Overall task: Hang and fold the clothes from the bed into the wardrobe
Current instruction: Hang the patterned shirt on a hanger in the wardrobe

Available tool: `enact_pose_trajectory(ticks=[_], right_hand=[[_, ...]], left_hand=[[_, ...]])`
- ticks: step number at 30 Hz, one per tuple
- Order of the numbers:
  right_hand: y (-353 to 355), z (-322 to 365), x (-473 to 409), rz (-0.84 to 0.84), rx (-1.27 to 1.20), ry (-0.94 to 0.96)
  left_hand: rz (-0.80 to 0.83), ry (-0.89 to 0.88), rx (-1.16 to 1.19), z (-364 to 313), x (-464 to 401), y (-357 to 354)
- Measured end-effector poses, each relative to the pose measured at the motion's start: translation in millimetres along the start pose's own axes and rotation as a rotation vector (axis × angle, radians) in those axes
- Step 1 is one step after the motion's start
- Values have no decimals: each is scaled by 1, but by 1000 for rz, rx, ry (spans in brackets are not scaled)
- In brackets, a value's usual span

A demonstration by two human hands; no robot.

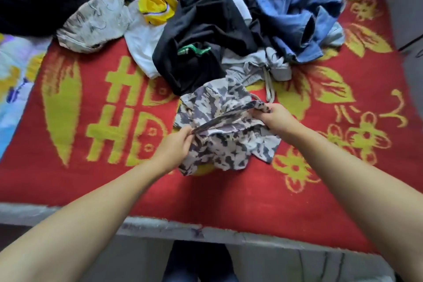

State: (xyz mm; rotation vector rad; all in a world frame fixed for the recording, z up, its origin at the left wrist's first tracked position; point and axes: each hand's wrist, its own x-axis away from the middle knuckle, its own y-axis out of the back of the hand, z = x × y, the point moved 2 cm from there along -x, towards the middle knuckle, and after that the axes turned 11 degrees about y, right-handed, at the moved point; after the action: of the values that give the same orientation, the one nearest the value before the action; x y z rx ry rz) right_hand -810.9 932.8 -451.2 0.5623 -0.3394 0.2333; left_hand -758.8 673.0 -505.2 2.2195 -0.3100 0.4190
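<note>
Edge of the grey-and-white camouflage cotton garment (225, 135) is pinched by left hand (176, 144) and right hand (275, 117); it should be stretched flat before folding.

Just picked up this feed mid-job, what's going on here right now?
A person stands at the bed edge, both hands on a grey-and-white patterned garment. The left hand and the right hand each pinch one end of a stretched edge of it, above the red blanket. Behind it, a pile of clothes lies unsorted. No wardrobe is in view.
</note>
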Motion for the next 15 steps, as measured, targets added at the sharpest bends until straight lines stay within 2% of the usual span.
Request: enact_pose_trajectory(ticks=[2,8,11,15], right_hand=[[20,55,17,30,-102,63],[78,245,75,37,-39,357],[90,322,101,-6,-32,538],[89,391,135,-34,103,722]], left_hand=[[-58,-52,58,-21,19,59],[-348,-196,116,-92,88,229],[-519,-219,234,-116,135,287],[-690,-226,446,-124,207,337]])
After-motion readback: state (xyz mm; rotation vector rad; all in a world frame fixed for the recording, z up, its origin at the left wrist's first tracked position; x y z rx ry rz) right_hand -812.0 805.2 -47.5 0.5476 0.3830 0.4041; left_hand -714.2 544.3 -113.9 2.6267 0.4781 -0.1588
